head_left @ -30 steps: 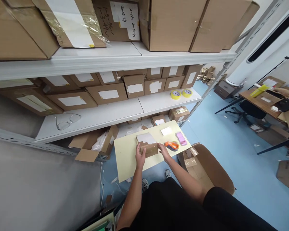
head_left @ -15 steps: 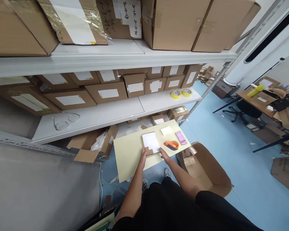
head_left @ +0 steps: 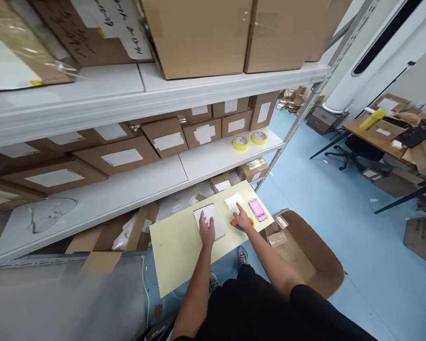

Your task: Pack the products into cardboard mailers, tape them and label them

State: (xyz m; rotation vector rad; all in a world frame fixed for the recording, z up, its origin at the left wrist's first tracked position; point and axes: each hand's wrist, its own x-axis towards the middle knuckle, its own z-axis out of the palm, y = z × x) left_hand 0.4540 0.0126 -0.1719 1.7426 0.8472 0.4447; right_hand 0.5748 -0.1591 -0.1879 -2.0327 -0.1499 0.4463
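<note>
My left hand (head_left: 206,231) lies with its fingers spread on a flat cardboard box (head_left: 218,230) whose top is largely covered in white paper. The box rests on a pale yellow board (head_left: 173,255). My right hand (head_left: 243,218) points its index finger at the near edge of a small white stack of paper (head_left: 233,201); whether the fingertip touches it is hard to see. Under that hand is an orange and dark object (head_left: 235,223), partly covered, its kind unclear. A pink, pixelated phone-shaped item (head_left: 258,210) lies to the right.
Shelves ahead hold labelled cardboard boxes (head_left: 122,156), two yellow tape rolls (head_left: 240,142) and a pair of glasses (head_left: 51,214). An open carton (head_left: 326,255) stands on the floor right of the board. Another open box (head_left: 106,237) is at left. A desk (head_left: 362,128) stands far right.
My left hand has moved from the box's near edge onto its top. My right hand has left the box and reached right, over the orange object to the white stack. The view has shifted.
</note>
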